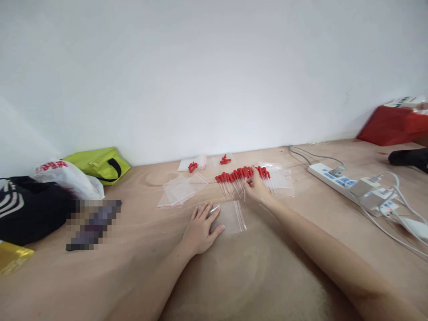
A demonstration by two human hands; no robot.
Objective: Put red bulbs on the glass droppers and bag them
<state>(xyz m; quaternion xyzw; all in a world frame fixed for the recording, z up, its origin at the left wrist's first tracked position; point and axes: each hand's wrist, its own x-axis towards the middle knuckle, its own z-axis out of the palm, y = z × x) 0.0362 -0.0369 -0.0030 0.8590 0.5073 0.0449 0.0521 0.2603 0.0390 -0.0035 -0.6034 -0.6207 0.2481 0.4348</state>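
My left hand (200, 229) lies with its fingers spread, the fingertips on the left part of a clear zip bag (230, 218). That bag is flat on the table, its red-lined end to the right. Farther back is a row of droppers (229, 178) with red bulbs and thin clear tubes, side by side. My right hand (256, 187) is at this row, thumb and fingers pinched on one dropper; its thin tube shows below the fingers. The hand and wrist hide part of the row.
More clear bags (182, 189) lie left of the row, and another clear bag (282, 180) lies to its right. Small red pieces (193, 167) rest on bags near the wall. A power strip (329, 178) with chargers and cables stands right. Left are a green bag (100, 162) and a black bag (36, 214).
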